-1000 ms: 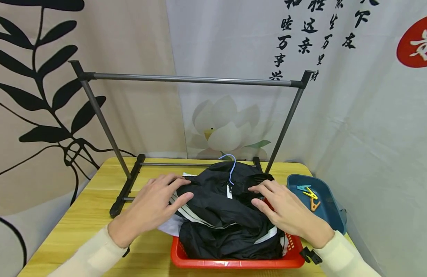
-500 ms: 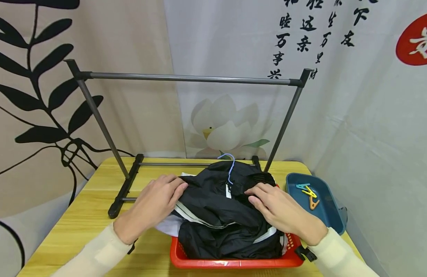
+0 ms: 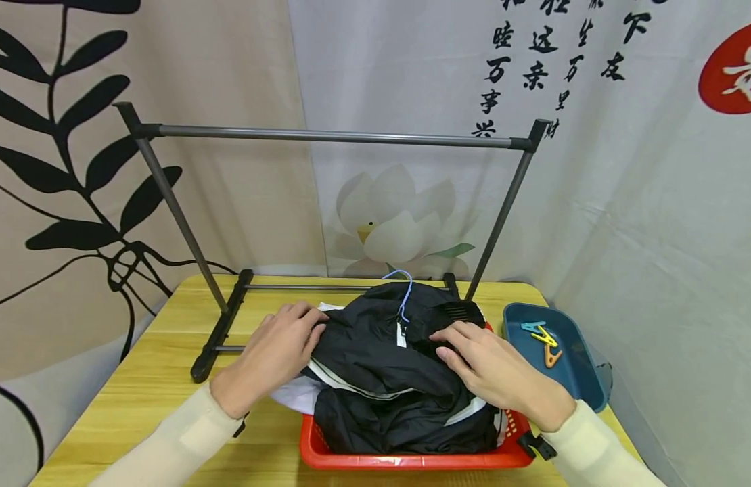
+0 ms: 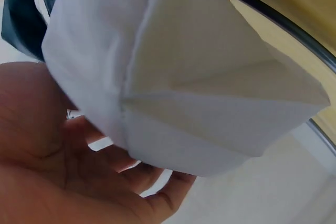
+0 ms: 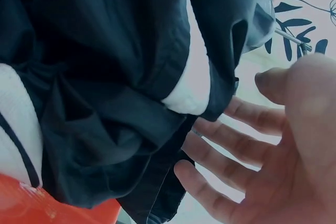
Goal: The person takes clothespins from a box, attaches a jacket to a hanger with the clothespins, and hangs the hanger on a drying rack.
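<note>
A black jacket [image 3: 381,352] with white stripes lies heaped in a red basket [image 3: 412,463]. A blue hanger hook [image 3: 407,297] rises from its top. At the jacket's left edge, my left hand [image 3: 278,352] pinches the cloth between thumb and fingers. In the left wrist view a white cloth [image 4: 173,77] hides those fingertips. My right hand [image 3: 497,365] rests on the jacket's right side, fingers loosely extended and thumb apart. In the right wrist view its fingertips touch the dark cloth's edge.
A grey metal rack [image 3: 333,135] stands behind the basket on the wooden table [image 3: 132,406]. To the right is a blue tray [image 3: 579,365] with several small clips [image 3: 544,336]. A printed curtain [image 3: 229,189] hangs behind.
My left thumb has drawn in toward the fingers at the jacket's edge. My right hand has shifted slightly left onto the cloth. The jacket has hardly moved.
</note>
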Demonstrator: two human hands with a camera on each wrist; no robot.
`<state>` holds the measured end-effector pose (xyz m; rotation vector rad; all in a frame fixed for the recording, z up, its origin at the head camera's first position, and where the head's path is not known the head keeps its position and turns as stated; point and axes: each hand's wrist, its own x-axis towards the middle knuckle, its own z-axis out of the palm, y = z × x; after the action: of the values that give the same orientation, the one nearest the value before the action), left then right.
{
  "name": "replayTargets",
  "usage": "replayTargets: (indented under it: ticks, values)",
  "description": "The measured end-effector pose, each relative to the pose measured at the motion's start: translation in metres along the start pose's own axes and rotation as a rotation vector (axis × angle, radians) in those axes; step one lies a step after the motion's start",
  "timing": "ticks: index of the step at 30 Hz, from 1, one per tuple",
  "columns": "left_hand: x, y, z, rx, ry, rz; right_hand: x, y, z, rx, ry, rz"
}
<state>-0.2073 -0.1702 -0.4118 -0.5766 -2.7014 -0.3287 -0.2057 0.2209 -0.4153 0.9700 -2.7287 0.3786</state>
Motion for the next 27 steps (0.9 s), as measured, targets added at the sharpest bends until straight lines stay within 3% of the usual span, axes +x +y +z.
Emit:
replayTargets:
  ticks: [8, 16, 21, 27]
  values:
    - [0.002, -0.004, 0.005, 0.012, -0.042, 0.012, -0.001, 0.0, -0.001, -0.009, 0.022, 0.002]
    - [0.002, -0.01, 0.008, -0.09, 0.019, 0.057, -0.002, -0.003, -0.005, 0.002, 0.111, -0.01]
    - [0.0, -0.012, 0.009, -0.193, 0.039, 0.064, -0.001, -0.008, -0.008, 0.102, 0.151, -0.053]
    - [-0.002, -0.012, 0.009, -0.243, 0.082, 0.049, 0.002, -0.016, -0.011, 0.239, 0.081, -0.122]
